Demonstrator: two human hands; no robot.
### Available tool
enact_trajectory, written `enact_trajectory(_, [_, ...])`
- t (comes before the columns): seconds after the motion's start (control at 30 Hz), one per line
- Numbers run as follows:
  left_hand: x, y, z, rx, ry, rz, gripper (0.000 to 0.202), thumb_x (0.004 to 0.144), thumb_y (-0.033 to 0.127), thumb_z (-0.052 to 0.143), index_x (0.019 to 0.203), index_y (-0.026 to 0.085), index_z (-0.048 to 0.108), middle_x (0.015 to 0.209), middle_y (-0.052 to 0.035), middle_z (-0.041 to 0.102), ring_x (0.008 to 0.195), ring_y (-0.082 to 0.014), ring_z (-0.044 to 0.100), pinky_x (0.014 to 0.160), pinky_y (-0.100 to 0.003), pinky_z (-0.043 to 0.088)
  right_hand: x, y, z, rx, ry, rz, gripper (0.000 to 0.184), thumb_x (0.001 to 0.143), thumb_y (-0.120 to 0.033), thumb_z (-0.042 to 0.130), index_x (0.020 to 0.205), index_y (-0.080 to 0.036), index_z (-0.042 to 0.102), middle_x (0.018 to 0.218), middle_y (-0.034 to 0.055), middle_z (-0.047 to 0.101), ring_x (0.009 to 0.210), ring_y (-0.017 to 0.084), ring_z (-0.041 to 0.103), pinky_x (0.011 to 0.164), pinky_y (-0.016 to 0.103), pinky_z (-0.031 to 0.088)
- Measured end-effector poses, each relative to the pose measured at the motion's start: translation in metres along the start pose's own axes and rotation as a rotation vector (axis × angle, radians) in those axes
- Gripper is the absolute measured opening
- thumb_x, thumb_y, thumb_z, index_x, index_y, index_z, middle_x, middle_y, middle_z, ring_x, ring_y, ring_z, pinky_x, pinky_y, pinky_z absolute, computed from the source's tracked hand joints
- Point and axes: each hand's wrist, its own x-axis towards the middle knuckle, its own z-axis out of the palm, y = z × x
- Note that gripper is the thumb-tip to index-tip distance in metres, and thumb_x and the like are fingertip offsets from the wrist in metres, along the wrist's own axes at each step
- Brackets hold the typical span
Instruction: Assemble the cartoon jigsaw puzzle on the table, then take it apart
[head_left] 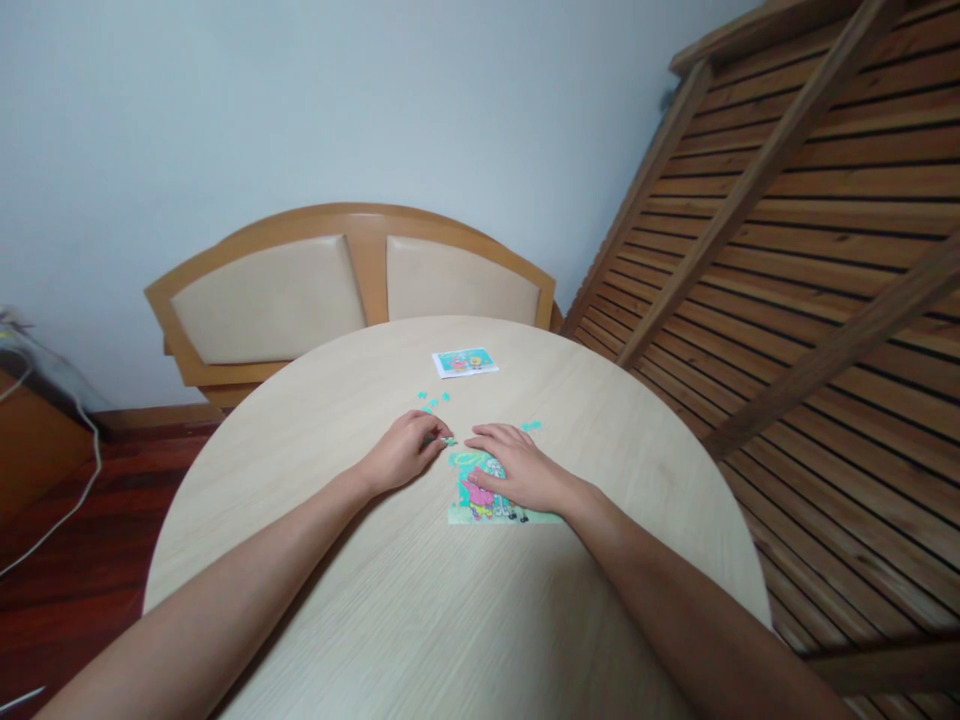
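Observation:
A partly assembled jigsaw puzzle [480, 505] with a pink cartoon figure on a turquoise ground lies flat on the table. Over its upper right part rests my right hand [517, 465], fingers stretched out, hiding some of the picture. Just off the puzzle's upper left corner, my left hand [409, 447] pinches a small puzzle piece [449, 441] between thumb and fingers. Several loose turquoise pieces [433, 403] are scattered beyond my left hand. A few more loose pieces [531, 426] lie beyond my right hand.
The round pale wood table [360, 620] fills the middle. Toward its far side lies a picture card [465, 362] with the same cartoon scene. Behind stands a padded headboard [365, 260] against the wall. A slatted wooden frame [810, 300] leans at the right; a white cable [97, 450] hangs at left.

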Motion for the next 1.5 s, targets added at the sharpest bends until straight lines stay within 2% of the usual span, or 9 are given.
enact_trajectory(0.13, [0.0,0.015,0.0,-0.101,0.021,-0.045,0.012,0.094,0.026,0.058,0.095,0.019,0.068,0.095,-0.0057,0.072,0.095,-0.0226,0.063,0.09,-0.037,0.047,0.003,-0.003,0.0,0.095,0.108,-0.016,0.042,0.09,-0.038,0.069,0.127,-0.02,0.064,0.138,0.0126,0.061,0.13,0.027,0.053,0.112,0.046,0.038])
enact_trajectory(0.23, [0.0,0.029,0.003,-0.234,0.033,-0.066,0.013,0.093,0.027,0.059,0.098,0.019,0.067,0.093,-0.0042,0.071,0.09,-0.0199,0.064,0.085,-0.033,0.048,0.007,-0.01,-0.001,0.286,0.214,-0.017,0.03,0.091,-0.031,0.067,0.119,-0.019,0.068,0.121,0.0095,0.071,0.115,0.022,0.063,0.103,0.038,0.046])
enact_trajectory(0.33, [0.0,0.04,0.008,-0.341,0.071,-0.089,0.015,0.094,0.03,0.06,0.098,0.018,0.065,0.093,-0.0049,0.071,0.088,-0.0191,0.065,0.082,-0.032,0.05,0.01,-0.016,-0.003,0.464,0.243,0.028,0.023,0.094,-0.031,0.062,0.112,-0.019,0.072,0.108,0.0065,0.076,0.1,0.019,0.069,0.092,0.033,0.052])
enact_trajectory(0.43, [0.0,0.045,0.009,-0.349,0.12,-0.095,0.017,0.094,0.033,0.059,0.099,0.017,0.064,0.098,-0.0068,0.071,0.093,-0.0208,0.066,0.088,-0.036,0.051,0.01,-0.013,-0.009,0.51,0.227,0.066,0.024,0.095,-0.027,0.059,0.112,-0.019,0.073,0.108,0.0067,0.076,0.097,0.019,0.07,0.088,0.032,0.052])
enact_trajectory(0.5, [-0.001,0.048,0.008,-0.31,0.084,-0.027,0.02,0.095,0.033,0.06,0.107,0.018,0.064,0.107,-0.0084,0.071,0.102,-0.0223,0.065,0.095,-0.039,0.05,0.007,-0.005,-0.015,0.483,0.216,0.098,0.026,0.094,-0.023,0.057,0.114,-0.019,0.074,0.112,0.0079,0.075,0.098,0.019,0.069,0.087,0.033,0.052])
enact_trajectory(0.63, [-0.005,0.052,0.003,-0.179,-0.152,0.282,0.034,0.097,0.035,0.06,0.129,0.022,0.061,0.131,-0.0115,0.064,0.123,-0.025,0.058,0.108,-0.043,0.045,-0.001,0.018,-0.032,0.45,0.23,0.198,0.023,0.092,-0.023,0.056,0.106,-0.016,0.074,0.104,0.0085,0.075,0.093,0.019,0.067,0.084,0.032,0.051])
enact_trajectory(0.73, [-0.006,0.054,0.001,-0.091,-0.265,0.392,0.037,0.097,0.035,0.06,0.132,0.024,0.061,0.137,-0.0127,0.06,0.127,-0.0273,0.057,0.109,-0.044,0.045,-0.008,0.034,-0.04,0.53,0.203,0.288,0.02,0.088,-0.024,0.061,0.102,-0.014,0.07,0.089,0.0073,0.075,0.084,0.018,0.068,0.077,0.031,0.051])
enact_trajectory(0.97, [-0.005,0.052,0.002,-0.075,-0.305,0.397,0.034,0.096,0.035,0.06,0.127,0.022,0.067,0.138,-0.0129,0.06,0.127,-0.0276,0.058,0.109,-0.042,0.047,-0.013,0.042,-0.04,0.585,0.052,0.349,0.021,0.082,-0.03,0.069,0.093,-0.012,0.074,0.084,0.0075,0.075,0.075,0.017,0.066,0.07,0.029,0.05])
enact_trajectory(1.5, [-0.005,0.052,0.003,-0.058,-0.321,0.388,0.037,0.095,0.035,0.061,0.128,0.021,0.067,0.14,-0.0133,0.06,0.13,-0.0271,0.056,0.111,-0.041,0.046,-0.013,0.045,-0.035,0.496,-0.016,0.366,0.021,0.081,-0.03,0.069,0.09,-0.012,0.077,0.084,0.0086,0.077,0.075,0.018,0.069,0.07,0.028,0.052])
